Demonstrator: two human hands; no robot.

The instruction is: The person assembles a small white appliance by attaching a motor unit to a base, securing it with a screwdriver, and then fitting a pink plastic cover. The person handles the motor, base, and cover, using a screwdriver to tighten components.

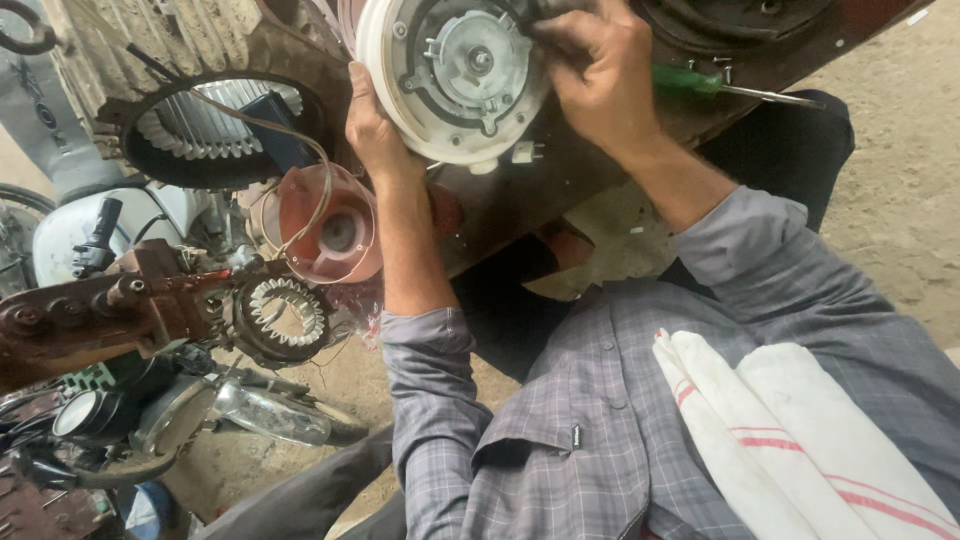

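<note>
the left hand [372, 125] grips the rim of the white round motor cover [455, 75] on the rusty table [520, 195]. the right hand [598, 75] is curled, fingers pinching at its top edge. the cover looks already opened, the green screwdriver [700, 85] lies unused beside it.

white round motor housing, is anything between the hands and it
Nothing visible does. The left hand already cups the left rim of the white round motor housing, and the right hand rests on its upper right edge, fingers on it. The green screwdriver lies off to the right on the bench.
</note>
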